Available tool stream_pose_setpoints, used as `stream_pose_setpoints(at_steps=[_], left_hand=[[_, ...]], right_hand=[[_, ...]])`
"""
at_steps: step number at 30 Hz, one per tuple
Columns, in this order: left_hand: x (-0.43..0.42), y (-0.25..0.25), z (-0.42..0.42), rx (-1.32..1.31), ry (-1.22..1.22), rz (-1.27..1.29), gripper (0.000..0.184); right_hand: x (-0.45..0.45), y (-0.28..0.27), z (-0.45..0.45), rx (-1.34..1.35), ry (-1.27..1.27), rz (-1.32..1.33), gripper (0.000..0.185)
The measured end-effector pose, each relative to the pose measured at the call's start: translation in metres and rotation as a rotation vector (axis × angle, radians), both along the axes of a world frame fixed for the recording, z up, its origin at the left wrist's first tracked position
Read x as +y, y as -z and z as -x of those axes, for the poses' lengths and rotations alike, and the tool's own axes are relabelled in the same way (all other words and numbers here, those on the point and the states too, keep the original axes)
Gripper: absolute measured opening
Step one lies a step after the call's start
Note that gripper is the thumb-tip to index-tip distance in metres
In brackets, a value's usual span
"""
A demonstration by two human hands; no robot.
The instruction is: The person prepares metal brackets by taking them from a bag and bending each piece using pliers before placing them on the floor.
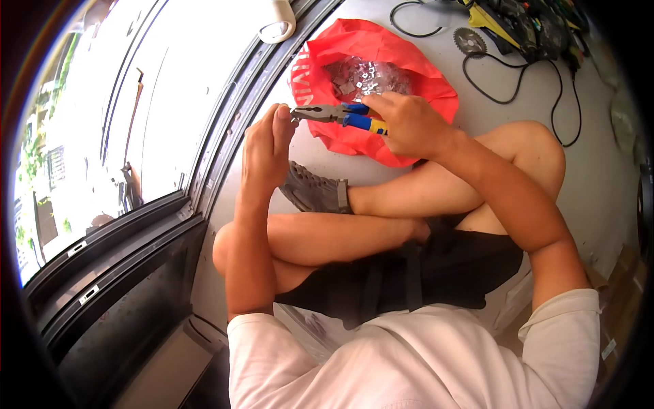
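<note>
My right hand [414, 127] is closed around the blue-and-yellow handles of combination pliers [320, 113], whose jaws point left. At the jaw tips, my left hand [266, 148] pinches a small metal piece [294, 118] between thumb and fingers. The piece is too small to make out its exact kind, and the fingers partly cover it. Just beyond the pliers, a red bag [426, 65] lies open on the floor. Inside it are many small shiny metal pieces [371, 76], some in clear plastic.
Dark sliding-door tracks [225, 112] run along the left, with a white roll [276, 24] on them. A yellow-and-black power tool [494, 27], a round saw blade [469, 41] and black cables [521, 66] lie at the upper right. Cardboard [623, 300] stands at the lower right.
</note>
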State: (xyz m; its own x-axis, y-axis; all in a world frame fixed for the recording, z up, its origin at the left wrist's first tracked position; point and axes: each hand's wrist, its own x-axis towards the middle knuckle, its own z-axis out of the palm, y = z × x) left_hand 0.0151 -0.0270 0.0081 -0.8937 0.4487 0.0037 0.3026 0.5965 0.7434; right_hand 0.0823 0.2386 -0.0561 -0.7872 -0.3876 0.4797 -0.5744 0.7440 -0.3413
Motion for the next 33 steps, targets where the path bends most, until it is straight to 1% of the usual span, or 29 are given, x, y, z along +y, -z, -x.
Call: stream_pose_setpoints(at_steps=[2,3,4,5,7,8,9,10,11,13,14,15,16,17,18,19,20,21,23,24,25,26,28,29,31,32,33], left_hand=[[-0.010,0.005,0.008,-0.086,-0.045,-0.090,0.052],[-0.013,0.000,0.012,-0.073,-0.047,-0.065,0.054],[-0.020,0.004,0.018,-0.112,-0.051,-0.130,0.053],[-0.028,0.007,0.022,-0.149,-0.058,-0.194,0.052],[-0.035,0.002,0.027,-0.162,-0.063,-0.194,0.050],[-0.036,0.001,0.028,-0.242,-0.031,-0.308,0.050],[-0.036,-0.001,0.027,-0.324,0.000,-0.422,0.049],[-0.034,-0.003,0.025,-0.368,-0.009,-0.457,0.047],[-0.031,-0.006,0.025,-0.403,0.013,-0.468,0.047],[-0.044,-0.005,0.037,-0.420,0.081,-0.269,0.047],[-0.055,-0.002,0.046,-0.418,0.085,-0.208,0.046],[-0.067,0.001,0.054,-0.420,0.019,-0.116,0.038],[-0.079,0.007,0.061,-0.365,0.006,0.065,0.033],[-0.092,0.015,0.069,-0.312,-0.003,0.249,0.029],[-0.106,0.028,0.077,-0.313,-0.028,0.248,0.029],[-0.120,0.047,0.086,-0.428,-0.020,0.441,0.026],[-0.129,0.062,0.093,-0.542,-0.007,0.632,0.026],[-0.134,0.074,0.096,-0.598,0.036,0.697,0.026],[-0.131,0.088,0.096,-0.688,0.037,0.807,0.027],[-0.129,0.092,0.098,-0.755,0.049,0.821,0.032],[-0.129,0.095,0.098,-0.756,0.052,0.818,0.032],[-0.129,0.098,0.098,-0.621,0.078,0.885,0.034],[-0.124,0.096,0.103,-0.364,0.085,0.983,0.038],[-0.124,0.093,0.106,-0.354,-0.023,0.920,0.037],[-0.109,0.081,0.100,-0.170,-0.200,0.767,0.034],[-0.099,0.075,0.097,-0.164,-0.182,0.764,0.034],[-0.084,0.068,0.095,-0.133,-0.182,0.647,0.032]], right_hand=[[0.003,0.006,0.003,0.022,-0.043,0.035,0.032],[0.004,0.004,0.003,-0.058,-0.050,0.094,0.032],[0.006,0.001,0.006,-0.134,-0.063,0.149,0.032],[0.007,-0.002,0.006,-0.128,-0.078,0.148,0.032],[0.004,-0.010,0.001,-0.320,-0.004,0.329,0.034],[0.004,-0.012,0.002,-0.311,-0.017,0.327,0.034],[0.004,-0.012,0.002,-0.369,0.035,0.345,0.035],[0.003,-0.012,0.001,-0.429,0.088,0.360,0.036],[0.003,-0.011,0.001,-0.426,0.071,0.352,0.036],[0.000,-0.010,0.003,-0.422,0.109,0.305,0.037],[-0.003,-0.013,0.004,-0.424,0.068,0.292,0.037],[-0.007,-0.018,0.002,-0.449,0.112,0.284,0.036],[-0.011,-0.020,0.000,-0.474,0.161,0.278,0.035],[-0.014,-0.021,-0.003,-0.477,0.131,0.274,0.035],[-0.015,-0.021,-0.006,-0.548,0.170,0.182,0.034],[-0.015,-0.020,-0.007,-0.616,0.215,0.087,0.033],[-0.015,-0.015,-0.005,-0.613,0.201,0.083,0.033],[-0.015,-0.008,-0.006,-0.591,0.190,0.096,0.033],[-0.015,-0.005,-0.007,-0.571,0.179,0.105,0.032],[-0.016,-0.005,-0.007,-0.564,0.197,0.100,0.031],[-0.015,-0.006,-0.008,-0.557,0.217,0.095,0.030],[-0.014,-0.007,-0.008,-0.558,0.221,0.093,0.030],[-0.013,-0.010,-0.007,-0.599,0.315,0.227,0.028],[-0.011,-0.011,-0.005,-0.600,0.324,0.228,0.028],[-0.007,-0.012,0.000,-0.684,0.410,0.366,0.022],[-0.005,-0.013,0.004,-0.681,0.429,0.367,0.022],[-0.003,-0.014,0.008,-0.881,0.451,0.626,0.020]])
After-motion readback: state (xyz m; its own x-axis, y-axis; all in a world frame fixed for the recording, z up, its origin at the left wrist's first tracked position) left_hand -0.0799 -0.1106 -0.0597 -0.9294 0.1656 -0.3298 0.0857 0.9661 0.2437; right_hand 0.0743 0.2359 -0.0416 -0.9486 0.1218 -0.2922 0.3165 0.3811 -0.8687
